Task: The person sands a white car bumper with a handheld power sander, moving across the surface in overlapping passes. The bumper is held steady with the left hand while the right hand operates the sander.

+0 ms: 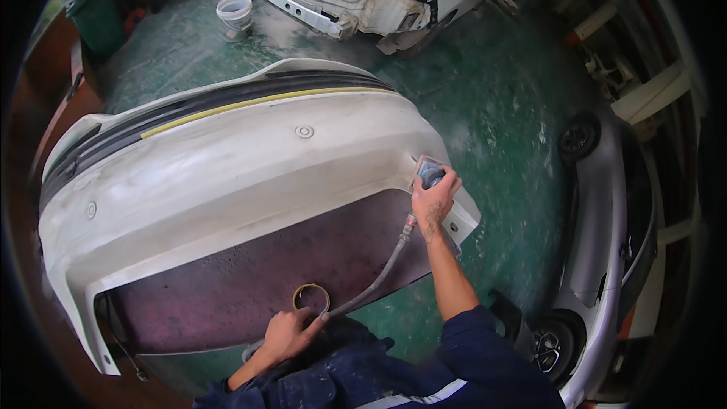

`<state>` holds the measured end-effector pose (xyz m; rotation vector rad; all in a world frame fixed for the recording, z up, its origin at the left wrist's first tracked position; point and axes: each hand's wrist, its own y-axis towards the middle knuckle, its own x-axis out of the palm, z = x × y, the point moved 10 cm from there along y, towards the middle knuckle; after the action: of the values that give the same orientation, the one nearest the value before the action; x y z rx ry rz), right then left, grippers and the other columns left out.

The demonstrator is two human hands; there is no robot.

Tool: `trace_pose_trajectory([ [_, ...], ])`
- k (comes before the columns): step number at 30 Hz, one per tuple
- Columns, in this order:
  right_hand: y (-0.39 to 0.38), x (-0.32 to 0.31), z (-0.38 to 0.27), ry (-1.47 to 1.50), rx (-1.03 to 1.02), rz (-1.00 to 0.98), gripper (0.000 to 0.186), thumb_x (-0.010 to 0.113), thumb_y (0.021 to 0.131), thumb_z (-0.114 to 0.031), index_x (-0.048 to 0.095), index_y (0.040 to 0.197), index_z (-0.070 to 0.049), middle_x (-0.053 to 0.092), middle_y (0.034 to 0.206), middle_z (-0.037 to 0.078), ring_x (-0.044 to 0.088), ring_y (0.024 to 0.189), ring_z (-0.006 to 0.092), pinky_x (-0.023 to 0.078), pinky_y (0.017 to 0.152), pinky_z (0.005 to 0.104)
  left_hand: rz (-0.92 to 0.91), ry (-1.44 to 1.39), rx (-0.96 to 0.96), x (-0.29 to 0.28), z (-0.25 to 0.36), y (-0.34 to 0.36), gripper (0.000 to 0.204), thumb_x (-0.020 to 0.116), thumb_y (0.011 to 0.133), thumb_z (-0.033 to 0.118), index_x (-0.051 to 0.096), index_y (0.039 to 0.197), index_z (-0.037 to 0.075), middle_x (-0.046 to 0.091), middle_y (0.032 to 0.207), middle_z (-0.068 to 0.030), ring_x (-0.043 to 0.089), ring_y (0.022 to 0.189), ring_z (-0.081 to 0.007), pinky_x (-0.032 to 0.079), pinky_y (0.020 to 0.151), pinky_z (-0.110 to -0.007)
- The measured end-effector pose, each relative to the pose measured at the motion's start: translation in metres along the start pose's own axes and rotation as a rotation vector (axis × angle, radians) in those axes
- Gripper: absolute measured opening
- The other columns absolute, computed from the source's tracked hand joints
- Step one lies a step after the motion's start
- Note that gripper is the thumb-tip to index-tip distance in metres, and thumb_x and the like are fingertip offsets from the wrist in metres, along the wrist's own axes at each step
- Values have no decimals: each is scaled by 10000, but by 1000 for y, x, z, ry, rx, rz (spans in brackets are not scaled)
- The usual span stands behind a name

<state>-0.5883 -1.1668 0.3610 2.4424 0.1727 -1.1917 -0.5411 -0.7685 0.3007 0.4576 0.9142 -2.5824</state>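
Observation:
My right hand (435, 203) is wrapped round a small air sander (432, 173) with a blue-grey body. The sander's pad lies against the right end of a white car bumper (250, 153), near its inner corner. From the sander a grey air hose (384, 276) runs down to the left, with a metal coupling near the wrist. My left hand (290, 333) is closed round that hose low in front of my body, partly hiding it. Just beyond the left fingers, a roll of yellow tape (311, 285) lies on the dark reddish work surface (250, 276) under the bumper.
Yellow tape (250, 106) edges the bumper's black trim. Ahead stands a white car (379, 0) with its bumper off, beside white buckets (235, 15). A grey car (594, 235) is close on the right. At the far left is a green bin (97, 15).

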Motion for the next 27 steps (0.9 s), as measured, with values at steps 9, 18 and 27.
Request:
trace_pose_trajectory([
  [9, 80, 32, -26, 68, -34, -295, 626, 796, 761, -289, 496, 1262, -63, 550, 1237, 225, 581, 1154, 418, 477, 986, 495, 178, -954, -81, -24, -72, 22, 427, 601, 1028, 385, 605, 1252, 23, 703, 1104, -133, 693, 962, -276, 543, 844, -398],
  [18, 7, 57, -224, 52, -426, -663, 574, 777, 812, -313, 492, 1232, -46, 552, 1191, 270, 643, 1026, 505, 524, 900, 559, 349, -1389, 138, -80, -86, 54, 566, 523, 1057, 449, 425, 1459, 64, 550, 1422, -202, 556, 1293, -322, 461, 1039, -451],
  [27, -26, 58, -261, 95, -478, -824, 511, 775, 799, -231, 511, 1212, -87, 552, 1173, 258, 645, 1000, 522, 537, 893, 558, 273, -1406, 136, -57, -48, 63, 591, 556, 1050, 387, 381, 1476, 16, 574, 1378, -207, 601, 1236, -308, 489, 1019, -421],
])
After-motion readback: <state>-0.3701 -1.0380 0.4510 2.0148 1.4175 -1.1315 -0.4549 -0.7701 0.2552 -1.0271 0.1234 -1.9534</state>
